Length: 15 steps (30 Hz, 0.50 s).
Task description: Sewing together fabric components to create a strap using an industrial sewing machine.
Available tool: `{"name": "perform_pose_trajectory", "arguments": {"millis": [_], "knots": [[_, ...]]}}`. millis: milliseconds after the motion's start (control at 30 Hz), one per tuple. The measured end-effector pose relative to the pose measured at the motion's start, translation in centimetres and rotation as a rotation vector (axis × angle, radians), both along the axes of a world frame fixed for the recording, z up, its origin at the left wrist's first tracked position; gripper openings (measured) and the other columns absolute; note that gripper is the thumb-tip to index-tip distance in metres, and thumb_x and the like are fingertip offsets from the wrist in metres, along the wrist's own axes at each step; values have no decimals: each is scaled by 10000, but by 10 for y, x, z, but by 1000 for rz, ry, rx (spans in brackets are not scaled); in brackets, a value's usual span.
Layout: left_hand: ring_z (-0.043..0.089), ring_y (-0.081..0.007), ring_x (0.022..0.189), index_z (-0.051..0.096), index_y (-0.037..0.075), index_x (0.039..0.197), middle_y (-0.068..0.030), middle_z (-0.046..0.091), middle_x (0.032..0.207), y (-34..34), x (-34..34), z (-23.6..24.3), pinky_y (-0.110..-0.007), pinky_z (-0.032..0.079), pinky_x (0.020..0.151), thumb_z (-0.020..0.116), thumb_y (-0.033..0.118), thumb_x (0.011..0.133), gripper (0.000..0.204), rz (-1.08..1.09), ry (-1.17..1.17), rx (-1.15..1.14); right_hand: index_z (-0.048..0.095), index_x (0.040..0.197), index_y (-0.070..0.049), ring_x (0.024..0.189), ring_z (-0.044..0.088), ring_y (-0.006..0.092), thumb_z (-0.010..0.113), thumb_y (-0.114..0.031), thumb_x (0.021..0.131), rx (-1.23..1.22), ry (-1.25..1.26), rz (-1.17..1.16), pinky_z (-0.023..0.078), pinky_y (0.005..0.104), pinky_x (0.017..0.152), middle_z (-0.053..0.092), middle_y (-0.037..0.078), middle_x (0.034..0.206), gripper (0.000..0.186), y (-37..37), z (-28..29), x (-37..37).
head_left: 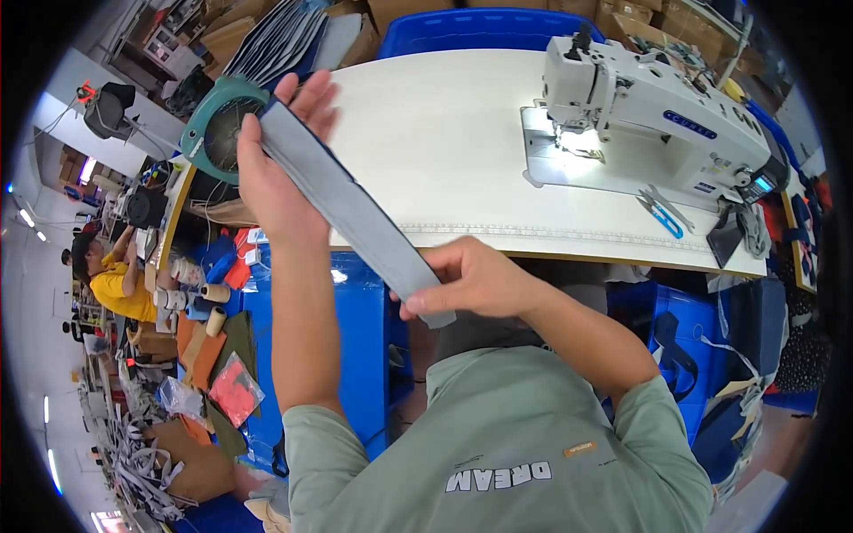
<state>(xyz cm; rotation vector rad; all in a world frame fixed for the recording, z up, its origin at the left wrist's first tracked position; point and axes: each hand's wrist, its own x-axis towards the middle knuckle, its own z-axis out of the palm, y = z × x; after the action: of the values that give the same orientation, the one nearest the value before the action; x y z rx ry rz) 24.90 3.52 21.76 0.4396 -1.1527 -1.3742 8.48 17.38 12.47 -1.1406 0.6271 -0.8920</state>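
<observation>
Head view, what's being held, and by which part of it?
A grey strip: left hand at its upper end, right hand near its lower end.

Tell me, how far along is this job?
Done, it seems: the grey strip is cut long and narrow, blue showing along one edge. In hand: the right hand grips its near end; its far end lies against the left hand. Remaining, perhaps: stitching, as the strip is away from the sewing machine.
</observation>
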Motion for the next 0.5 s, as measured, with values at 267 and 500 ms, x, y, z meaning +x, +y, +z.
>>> {"name": "perform_pose_trajectory", "arguments": {"millis": [267,500], "knots": [[635,-221,1194,735,-57,1202,-146,742,1230,-118,-39,-78,-317,409,1110,428,237,1048,453,24,-442,17,656,1235,60,869,726,166,621,-259,1067,243,-213,-207,573,320,814,756,122,940,363,30,-40,-14],[584,-190,1082,757,-6,1051,-100,685,1128,-99,-198,-203,-330,424,974,604,222,1035,275,-285,-892,-132,660,1180,37,860,722,179,531,-266,1113,531,-130,-537,570,328,821,752,136,933,336,79,-106,-70]]}}
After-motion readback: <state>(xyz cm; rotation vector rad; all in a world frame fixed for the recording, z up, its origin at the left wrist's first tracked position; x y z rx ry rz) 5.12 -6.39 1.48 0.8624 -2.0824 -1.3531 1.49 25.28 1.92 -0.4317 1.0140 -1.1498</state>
